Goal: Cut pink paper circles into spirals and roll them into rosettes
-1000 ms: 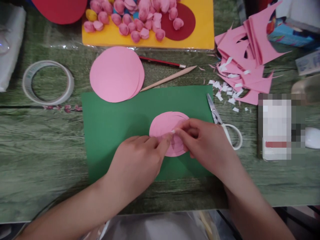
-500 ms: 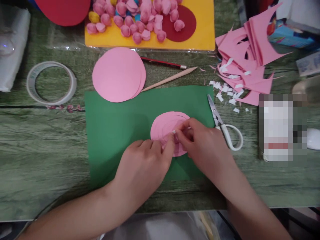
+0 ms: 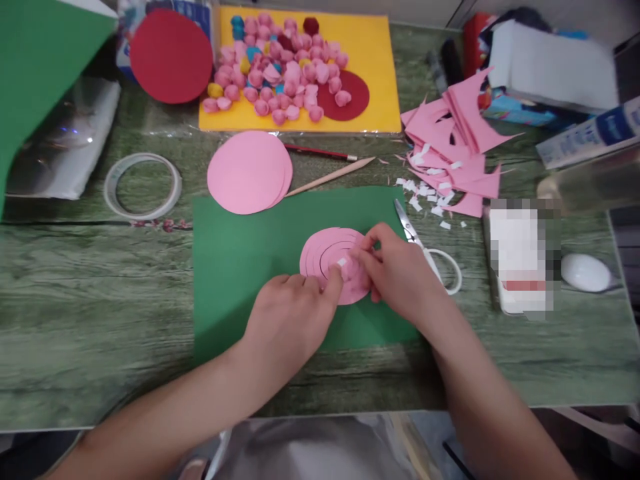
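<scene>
A round piece of pink paper cut into a spiral (image 3: 313,257) lies on a green sheet (image 3: 235,253). My left hand (image 3: 290,317) rests on it with the fingers curled under, one fingertip pressing near the spiral's middle. Beside that fingertip sits a small white piece (image 3: 342,261), perhaps tape. From the right, my right hand (image 3: 400,267) pinches at the spiral's inner part with thumb and forefinger; the exact edge between them is hidden. White-handled scissors (image 3: 409,223) lie close to the right hand, partly covered by that arm.
Pink paper circles (image 3: 245,173), a pencil (image 3: 320,152) and a pointed wooden stick (image 3: 333,177) lie behind the green sheet. A tape roll (image 3: 109,190) is at left. Pink curled pieces (image 3: 280,73) cover a yellow sheet (image 3: 380,40). Pink offcuts (image 3: 470,167) and a mouse (image 3: 585,272) are at right.
The camera view has shifted, showing more of the table's back and right side. Both hands stay at the spiral; its cuts and the white piece show more clearly now.
</scene>
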Motion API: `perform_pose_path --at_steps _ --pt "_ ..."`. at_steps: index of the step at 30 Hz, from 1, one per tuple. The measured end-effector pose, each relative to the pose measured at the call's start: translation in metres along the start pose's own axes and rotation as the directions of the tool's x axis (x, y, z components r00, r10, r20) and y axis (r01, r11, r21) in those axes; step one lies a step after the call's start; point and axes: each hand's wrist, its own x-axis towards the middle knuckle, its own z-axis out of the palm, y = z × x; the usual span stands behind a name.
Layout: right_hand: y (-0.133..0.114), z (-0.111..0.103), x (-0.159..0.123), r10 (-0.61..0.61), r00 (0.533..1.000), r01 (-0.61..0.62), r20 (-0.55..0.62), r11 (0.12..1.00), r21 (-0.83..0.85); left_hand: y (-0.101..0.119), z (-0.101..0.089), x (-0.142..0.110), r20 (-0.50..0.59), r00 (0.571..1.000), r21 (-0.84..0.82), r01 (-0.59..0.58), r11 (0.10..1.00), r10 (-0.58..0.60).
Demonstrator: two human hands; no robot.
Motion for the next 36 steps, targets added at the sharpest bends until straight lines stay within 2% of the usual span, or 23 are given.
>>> perform_pose_path --at_steps 3,8,13,19,23,28,31,33,35,36 --pt "-0.001 -0.003 -0.001 -0.019 0.999 0.017 0.03 0.996 0.084 0.0 -0.002 0.0 0.034 0.999 -0.032 0.004 0.999 -0.003" --pt "0.0 0.0 0.0 -0.051 0.998 0.05 -0.033 0.998 -0.04 0.001 -0.005 0.002 0.051 0.998 -0.07 0.028 0.997 -0.025" --pt "0.001 0.002 0.0 -0.048 0.999 0.049 0.021 0.999 -0.025 0.003 -0.007 0.001 0.026 0.999 -0.059 0.033 0.998 -0.032" --pt "-0.001 -0.001 -0.002 -0.077 0.997 0.077 -0.014 0.997 -0.019 0.004 -0.007 -0.002 0.018 1.0 -0.019 0.016 1.0 -0.015" --pt "-0.001 -0.001 0.001 -0.037 0.999 0.036 -0.023 0.999 -0.031 0.005 -0.002 -0.001 0.055 0.998 -0.01 0.023 1.0 -0.023" --pt "-0.001 0.001 0.002 -0.083 0.996 0.083 -0.015 0.997 -0.009 0.003 0.002 -0.002 0.017 0.999 -0.032 0.034 0.999 -0.033" --pt "0.0 0.003 0.0 -0.117 0.993 0.117 -0.022 0.993 -0.022 -0.006 0.007 0.0 -0.029 0.999 -0.101 0.025 0.995 -0.029" --pt "0.001 0.003 -0.003 -0.142 0.989 0.141 -0.034 0.989 -0.039 -0.017 0.01 0.004 -0.109 0.988 -0.207 0.086 0.975 -0.11" --pt "0.002 0.001 -0.005 -0.169 0.983 0.165 -0.067 0.984 -0.068 -0.029 0.014 0.01 -0.205 0.937 -0.321 0.209 0.924 -0.284" --pt "0.002 0.0 -0.005 -0.188 0.978 0.18 -0.092 0.98 -0.088 -0.034 0.016 0.012 -0.225 0.917 -0.392 0.225 0.892 -0.329"
